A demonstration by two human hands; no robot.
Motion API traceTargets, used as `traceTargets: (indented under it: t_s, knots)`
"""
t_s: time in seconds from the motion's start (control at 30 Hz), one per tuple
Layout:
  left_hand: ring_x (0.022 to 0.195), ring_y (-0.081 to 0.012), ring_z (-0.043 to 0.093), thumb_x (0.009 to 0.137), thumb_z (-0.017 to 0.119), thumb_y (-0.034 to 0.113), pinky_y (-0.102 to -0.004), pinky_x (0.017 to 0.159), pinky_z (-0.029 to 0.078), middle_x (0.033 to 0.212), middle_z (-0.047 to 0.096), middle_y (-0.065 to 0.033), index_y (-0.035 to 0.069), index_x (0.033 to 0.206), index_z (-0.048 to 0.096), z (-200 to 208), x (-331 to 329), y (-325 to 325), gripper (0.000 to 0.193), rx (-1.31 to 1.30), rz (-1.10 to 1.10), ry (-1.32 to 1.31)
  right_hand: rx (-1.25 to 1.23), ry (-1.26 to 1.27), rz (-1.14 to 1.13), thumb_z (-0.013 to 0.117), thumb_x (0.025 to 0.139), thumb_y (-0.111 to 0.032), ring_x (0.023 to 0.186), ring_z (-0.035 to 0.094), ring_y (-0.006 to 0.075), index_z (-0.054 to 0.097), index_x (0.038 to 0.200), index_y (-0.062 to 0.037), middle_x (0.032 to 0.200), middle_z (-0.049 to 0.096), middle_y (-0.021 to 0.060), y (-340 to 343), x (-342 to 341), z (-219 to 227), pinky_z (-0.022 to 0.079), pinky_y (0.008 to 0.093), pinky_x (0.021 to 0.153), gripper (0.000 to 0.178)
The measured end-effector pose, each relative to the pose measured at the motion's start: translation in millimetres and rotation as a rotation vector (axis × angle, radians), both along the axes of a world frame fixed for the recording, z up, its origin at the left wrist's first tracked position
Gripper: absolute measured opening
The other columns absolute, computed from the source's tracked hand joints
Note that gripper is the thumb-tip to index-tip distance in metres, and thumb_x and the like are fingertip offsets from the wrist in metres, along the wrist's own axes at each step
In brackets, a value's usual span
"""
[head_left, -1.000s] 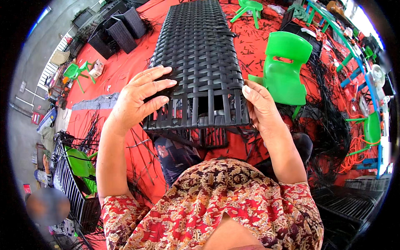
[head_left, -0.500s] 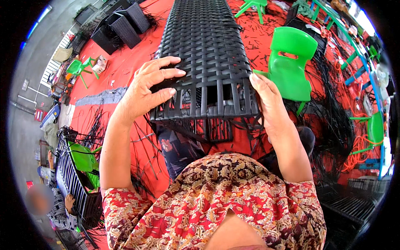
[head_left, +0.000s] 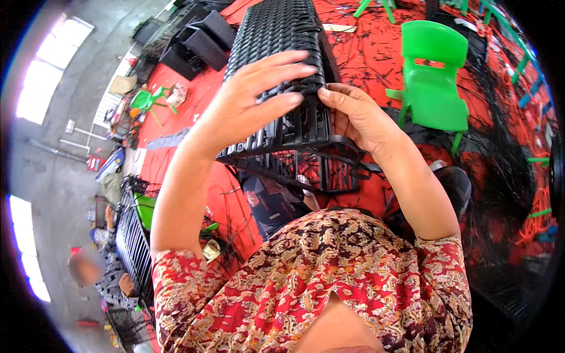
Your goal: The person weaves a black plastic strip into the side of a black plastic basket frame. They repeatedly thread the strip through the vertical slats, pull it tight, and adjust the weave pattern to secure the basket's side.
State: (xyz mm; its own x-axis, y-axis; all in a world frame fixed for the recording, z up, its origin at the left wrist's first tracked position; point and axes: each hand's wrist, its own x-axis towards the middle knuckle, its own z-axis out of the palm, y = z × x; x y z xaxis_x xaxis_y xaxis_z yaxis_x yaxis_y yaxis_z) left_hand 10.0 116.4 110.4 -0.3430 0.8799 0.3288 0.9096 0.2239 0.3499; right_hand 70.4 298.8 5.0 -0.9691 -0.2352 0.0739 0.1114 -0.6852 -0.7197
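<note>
A long black woven wicker piece (head_left: 272, 44) stands in front of me, its near end an open frame with bare bars and loose strips. Over its left side my left hand (head_left: 250, 100) is open, fingers stretched toward the right and slightly blurred; I cannot tell whether it touches the weave. My right hand (head_left: 362, 120) is closed at the right edge near the front corner, thumb against the edge and fingers curled. What lies between those fingers is hidden. A dark strip loops below that hand.
To the right stands a green plastic chair (head_left: 434, 76), with a heap of black strips (head_left: 500, 159) beyond. Dark woven boxes (head_left: 203, 44) stand at the far left. A co-worker (head_left: 112, 276) sits lower left beside a black barred frame (head_left: 134, 241). Strip scraps litter the red floor covering (head_left: 376, 53).
The woven piece has turned and now shows its right side. My left hand has moved right and farther over it. My right hand has shifted left, its fingers now curled at the edge.
</note>
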Motion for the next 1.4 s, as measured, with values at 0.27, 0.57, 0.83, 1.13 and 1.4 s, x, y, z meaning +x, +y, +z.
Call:
traceTargets:
  t_s: [0.27,0.57,0.83,1.13,1.4]
  knots:
    - [0.134,-0.0311,0.035,0.096,0.047,0.031,-0.0442,0.11,0.024,0.133,0.052,-0.011,0.01,0.117,0.064,-27,-21,33,0.034,-0.191,-0.079,0.075,-0.41,0.188,0.308,0.052,0.086,-0.025,0.103,0.057,0.0161,0.052,0.122,-0.0051,0.115,0.059,0.0054,-6,-19,-42,0.043,0.0321,0.091,0.041]
    - [0.132,-0.0359,0.037,0.092,0.053,0.028,-0.0484,0.108,0.024,0.124,0.058,-0.0181,0.007,0.101,0.068,-20,-16,29,0.028,-0.157,-0.04,-0.024,-0.394,0.42,0.44,0.06,0.089,-0.008,0.094,0.06,0.0093,0.064,0.109,-0.001,0.1,0.067,0.0023,-24,-41,-63,0.047,0.0256,0.087,0.022]
    - [0.131,-0.0372,0.037,0.092,0.052,0.029,-0.049,0.108,0.023,0.123,0.058,-0.0199,0.008,0.1,0.068,-18,-16,25,0.027,-0.145,-0.033,-0.059,-0.359,0.544,0.418,0.061,0.091,-0.015,0.094,0.06,0.0091,0.062,0.108,-0.0031,0.101,0.066,0.0006,-23,-41,-55,0.046,0.0242,0.087,0.021]
    - [0.133,-0.0351,0.036,0.092,0.051,0.023,-0.0472,0.109,0.024,0.124,0.057,-0.0169,0.006,0.1,0.067,-18,-15,27,0.025,-0.166,-0.052,-0.063,-0.088,0.369,0.366,0.055,0.093,-0.012,0.067,0.047,0.0046,0.054,0.081,-0.0051,0.074,0.054,-0.0033,3,-21,-48,0.038,0.0203,0.059,0.014]
    - [0.132,-0.0315,0.037,0.093,0.049,0.017,-0.0444,0.108,0.026,0.124,0.058,-0.0116,0.005,0.103,0.067,-19,-12,35,0.023,-0.175,-0.067,0.001,0.24,0.291,0.127,0.059,0.092,-0.012,0.075,0.051,0.0052,0.06,0.09,-0.0027,0.081,0.057,-0.0026,28,-6,-48,0.043,0.0214,0.066,0.01]
